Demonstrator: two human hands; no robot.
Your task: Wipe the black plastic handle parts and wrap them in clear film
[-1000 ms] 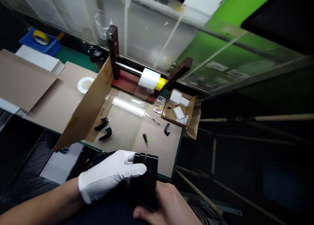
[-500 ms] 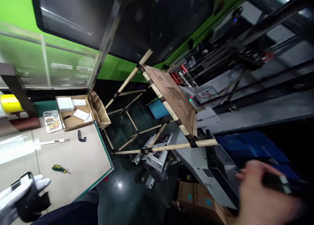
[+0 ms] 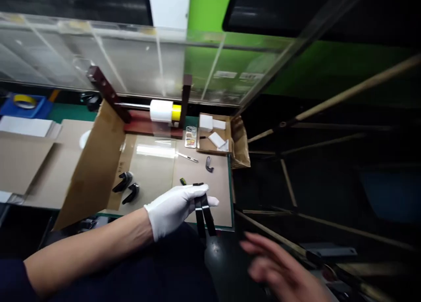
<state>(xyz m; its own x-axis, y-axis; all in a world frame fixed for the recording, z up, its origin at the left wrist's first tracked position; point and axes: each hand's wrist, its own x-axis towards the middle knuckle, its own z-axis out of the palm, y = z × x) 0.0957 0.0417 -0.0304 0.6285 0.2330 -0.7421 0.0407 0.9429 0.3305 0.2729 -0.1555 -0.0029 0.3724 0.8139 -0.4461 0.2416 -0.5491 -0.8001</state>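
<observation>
Left hand (image 3: pixel 174 210) in a white cotton glove, fingers closed around two narrow black strips (image 3: pixel 204 214); strips side by side, angled down past the near edge of the bench (image 3: pixel 219 205); right hand (image 3: pixel 276 267) bare and blurred, fingers spread apart, nothing visibly held, off the bench beyond its near right corner; yellow-handled screwdriver (image 3: pixel 183 181) just beyond the glove, mostly hidden by it; two black L-shaped parts (image 3: pixel 123 182) side by side on a clear plastic sheet (image 3: pixel 153 170), toward the near left of the bench; third black L-shaped part (image 3: pixel 208 163) nearer the far right corner; craft knife (image 3: pixel 187 157) lying just right of the sheet; cardboard tray (image 3: pixel 205 149) at the far right corner, holding white foam blocks (image 3: pixel 206 123); roll of white film (image 3: pixel 161 111) beside a yellow roll (image 3: pixel 176 113) on a metal rod (image 3: pixel 134 106), above a dark red base (image 3: pixel 144 127) along the far edge; cardboard flap (image 3: pixel 95 161) slanting up along the left side of the sheet.
</observation>
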